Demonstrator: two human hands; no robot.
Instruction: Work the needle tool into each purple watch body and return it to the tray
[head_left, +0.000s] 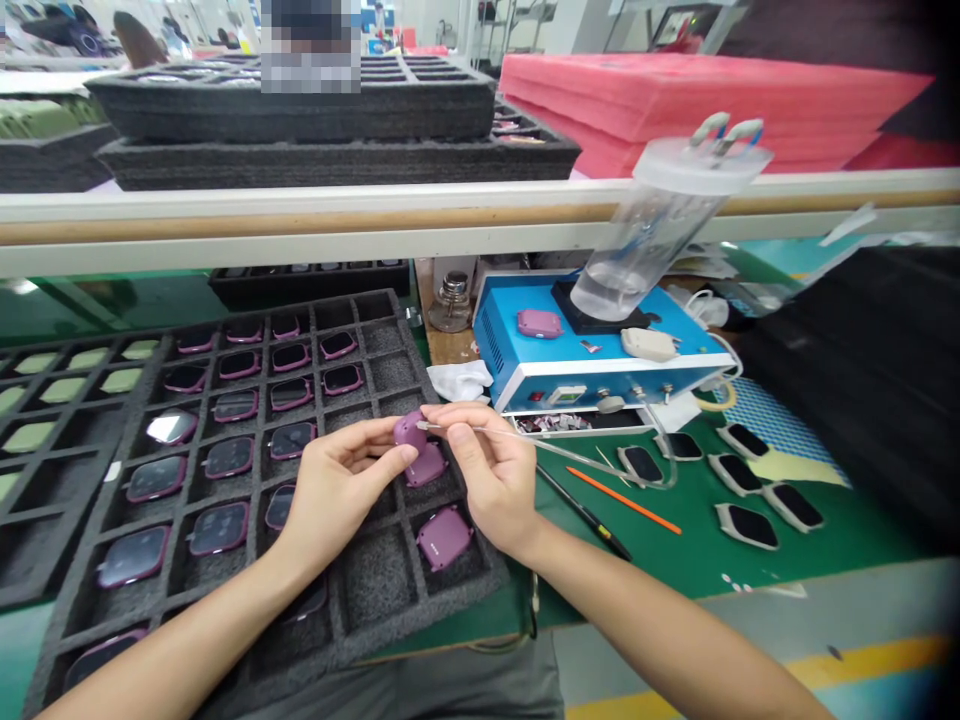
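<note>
My left hand (334,480) pinches a small purple watch case (407,432) above the black foam tray (379,590). In my right hand (495,475) is a thin clear tube (559,446), gripped near its end. The tube's pale tip touches or nearly touches the side of the held case; I cannot tell which. Below my hands, more purple cases (445,537) lie back-up in the right-hand cells. Other cells hold purple watch cases with dark screens facing up (229,457). The tube loops back toward the blue machine (525,375).
On the machine stand a clear cylinder (637,235), a purple case and a beige one. Right on the green mat lie an orange stick (624,500), a black pen (585,512) and several beige watch cases (746,525). A shelf edge (300,228) crosses behind; left is another foam tray (37,540).
</note>
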